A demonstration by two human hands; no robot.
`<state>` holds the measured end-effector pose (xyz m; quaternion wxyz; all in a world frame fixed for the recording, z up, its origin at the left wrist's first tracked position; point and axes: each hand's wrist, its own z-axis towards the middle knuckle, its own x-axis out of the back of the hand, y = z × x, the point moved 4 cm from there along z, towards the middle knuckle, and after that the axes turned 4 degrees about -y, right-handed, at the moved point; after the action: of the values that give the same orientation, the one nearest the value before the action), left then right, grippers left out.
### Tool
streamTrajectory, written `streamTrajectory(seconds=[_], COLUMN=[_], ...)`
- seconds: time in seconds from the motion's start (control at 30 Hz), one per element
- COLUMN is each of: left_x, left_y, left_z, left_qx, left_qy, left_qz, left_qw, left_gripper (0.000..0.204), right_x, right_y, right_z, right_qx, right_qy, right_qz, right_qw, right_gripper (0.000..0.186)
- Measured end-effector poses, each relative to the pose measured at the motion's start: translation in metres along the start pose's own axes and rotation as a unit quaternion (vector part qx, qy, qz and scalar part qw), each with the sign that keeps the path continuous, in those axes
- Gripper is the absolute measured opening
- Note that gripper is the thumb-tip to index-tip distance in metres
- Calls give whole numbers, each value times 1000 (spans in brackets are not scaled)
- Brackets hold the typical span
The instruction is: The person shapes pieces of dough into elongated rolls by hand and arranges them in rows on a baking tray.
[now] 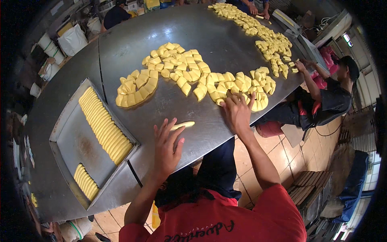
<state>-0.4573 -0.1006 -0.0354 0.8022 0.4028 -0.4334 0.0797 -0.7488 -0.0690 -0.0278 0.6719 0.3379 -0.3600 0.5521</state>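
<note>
Yellow dough pieces (189,66) lie in a winding heap across the metal table, in front of me and to the right. My right hand (237,113) reaches onto the heap's near edge, fingers spread and touching the pieces; none is seen lifted. My left hand (167,147) is open by the table's front edge, its fingers apart. Just beyond its fingertips lies a slim rolled dough stick (186,124), partly behind the fingers. On the left, a metal baking tray (82,141) bears one long row of rolled dough sticks and a shorter row near its front corner.
The metal table (133,36) fills most of the view. Another heap of dough pieces (250,24) stretches along its far right side, where a co-worker (326,92) in dark clothes reaches in. More people work at the far edge. White buckets (50,46) stand beyond the left side.
</note>
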Motion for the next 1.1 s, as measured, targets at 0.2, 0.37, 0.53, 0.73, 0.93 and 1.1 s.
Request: streamTrajectory(seconds=[0.2,0.37,0.53,0.73,0.93,1.1], left_x=[-1,-50,-39,-16,-9,0], left_y=[-9,10,0,8,1,14], left_z=[-15,-4,1,5,4,7], left_qx=[148,211,194,188,181,117], left_qy=[19,-1,2,-6,38,62], left_qz=[-401,-610,-574,-610,-500,-521], left_qw=[904,763,796,770,846,843], left_gripper=[37,42,48,36,29,45], right_x=[42,33,57,47,47,54], right_y=[-55,-97,-107,-101,-110,-119], right_z=[-6,-34,-34,-30,-30,-26], right_qx=[-43,-22,32,-107,-131,-177], right_qy=[-94,-70,-49,-187,-179,-198], right_qz=[229,297,476,665,703,693], right_qw=[968,952,878,715,675,670], right_gripper=[20,18,35,55,47,37])
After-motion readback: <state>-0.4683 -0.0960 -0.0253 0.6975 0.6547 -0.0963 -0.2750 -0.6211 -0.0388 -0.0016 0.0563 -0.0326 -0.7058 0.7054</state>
